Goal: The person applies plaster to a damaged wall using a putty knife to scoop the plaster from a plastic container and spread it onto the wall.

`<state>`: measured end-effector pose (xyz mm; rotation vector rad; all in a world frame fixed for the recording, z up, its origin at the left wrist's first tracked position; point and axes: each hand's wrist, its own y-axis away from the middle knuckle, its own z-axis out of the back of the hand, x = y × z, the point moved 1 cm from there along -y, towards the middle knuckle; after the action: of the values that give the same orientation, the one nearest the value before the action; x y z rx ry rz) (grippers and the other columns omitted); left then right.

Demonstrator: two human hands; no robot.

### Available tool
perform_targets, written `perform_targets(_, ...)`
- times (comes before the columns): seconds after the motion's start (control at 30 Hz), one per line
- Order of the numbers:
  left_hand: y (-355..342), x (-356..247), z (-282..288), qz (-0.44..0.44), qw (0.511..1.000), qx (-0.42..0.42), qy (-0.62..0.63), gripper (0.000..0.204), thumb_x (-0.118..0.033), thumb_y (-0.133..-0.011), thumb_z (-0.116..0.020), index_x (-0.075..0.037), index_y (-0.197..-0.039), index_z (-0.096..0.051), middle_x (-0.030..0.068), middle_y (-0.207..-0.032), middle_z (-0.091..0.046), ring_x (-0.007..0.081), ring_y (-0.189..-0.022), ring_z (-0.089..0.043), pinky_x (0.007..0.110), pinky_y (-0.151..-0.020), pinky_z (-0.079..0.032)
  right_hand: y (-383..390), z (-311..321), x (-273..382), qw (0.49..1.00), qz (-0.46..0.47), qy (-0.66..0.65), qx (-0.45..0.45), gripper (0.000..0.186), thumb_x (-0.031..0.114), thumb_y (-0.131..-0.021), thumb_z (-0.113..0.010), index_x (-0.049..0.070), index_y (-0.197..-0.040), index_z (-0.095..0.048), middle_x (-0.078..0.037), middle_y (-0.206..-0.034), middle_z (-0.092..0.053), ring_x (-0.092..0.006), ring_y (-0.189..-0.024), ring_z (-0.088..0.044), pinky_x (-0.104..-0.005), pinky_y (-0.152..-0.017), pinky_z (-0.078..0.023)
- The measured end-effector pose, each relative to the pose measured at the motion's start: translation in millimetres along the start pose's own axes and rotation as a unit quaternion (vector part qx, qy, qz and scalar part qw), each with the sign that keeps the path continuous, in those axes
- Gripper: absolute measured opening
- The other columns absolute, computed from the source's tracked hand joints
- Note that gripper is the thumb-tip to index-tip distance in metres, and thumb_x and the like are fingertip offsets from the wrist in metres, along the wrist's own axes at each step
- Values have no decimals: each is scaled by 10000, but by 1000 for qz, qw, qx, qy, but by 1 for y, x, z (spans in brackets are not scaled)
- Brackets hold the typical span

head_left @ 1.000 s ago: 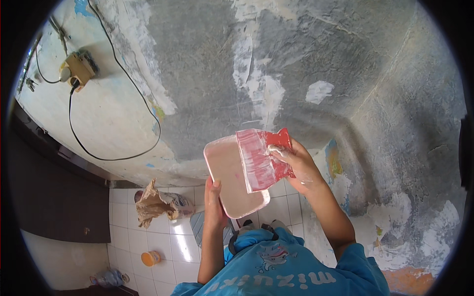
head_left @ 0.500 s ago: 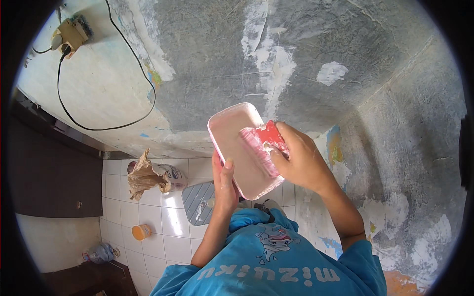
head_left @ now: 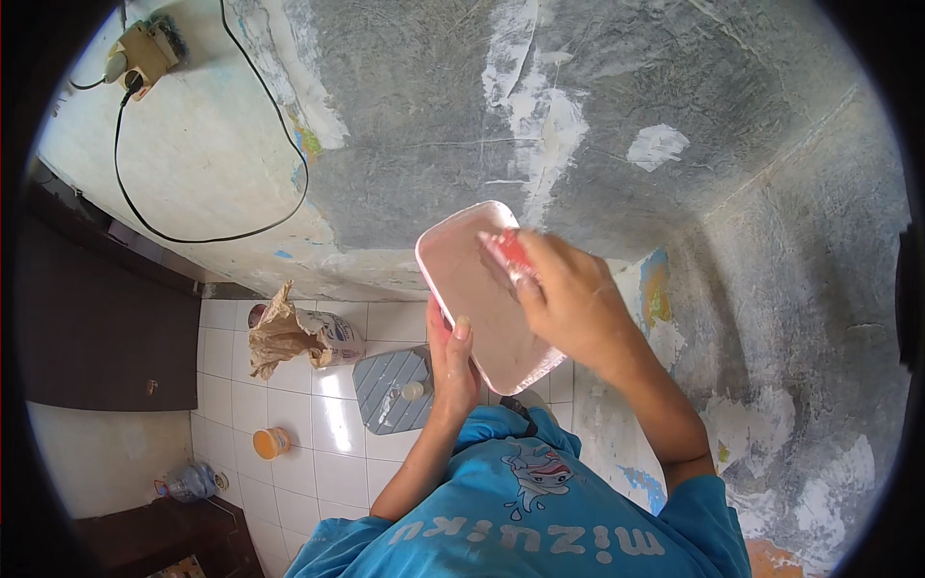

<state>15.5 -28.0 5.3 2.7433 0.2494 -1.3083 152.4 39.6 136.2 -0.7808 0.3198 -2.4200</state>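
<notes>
My left hand [head_left: 455, 361] grips a pinkish-white rectangular tray [head_left: 453, 289] by its left side, thumb over the rim. A thin greyish-pink layer coats the inside of the tray. My right hand [head_left: 578, 301] is closed around a red putty spreader [head_left: 508, 252], which is tilted inside the tray near its far end. Motion blurs the spreader's blade, and my fingers hide part of its body.
Ahead stands a grey wall [head_left: 414, 87] with white filler patches. A socket block [head_left: 145, 63] with a looping black cable hangs at left. On the tiled floor are a torn paper sack [head_left: 281, 337], an orange tub [head_left: 272, 443], a grey stool [head_left: 393, 390] and a water jug [head_left: 193, 483].
My right hand has moved the spreader up and left toward the tray's far end, turning its broad face away. The tray has shifted slightly right.
</notes>
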Motion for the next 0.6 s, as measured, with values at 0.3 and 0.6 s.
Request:
perform_targets(0.3, -8, 7, 6, 25, 999, -24, 0, 861, -435, -988, -636, -45, -1601, -173, 165, -1545, -364, 257, -1422, -395, 408, -1176, -344, 14, -10, 1, 982, -64, -14, 176, 206, 134, -914, -624, 5, -1070, -586, -246, -931, -687, -456, -917, -673, -508, -784, -534)
perform_targets(0.6, -9, 10, 4, 11, 999, -26, 17, 863, -442, -991, -626, -45, -1602, -165, 167, -1554, -347, 260, -1439, -374, 421, -1187, -329, 11, 4, 9, 988, -52, -112, 89, 188, 108, -925, -603, -33, -1049, -590, -266, -980, -676, -467, -915, -666, -527, -784, -525)
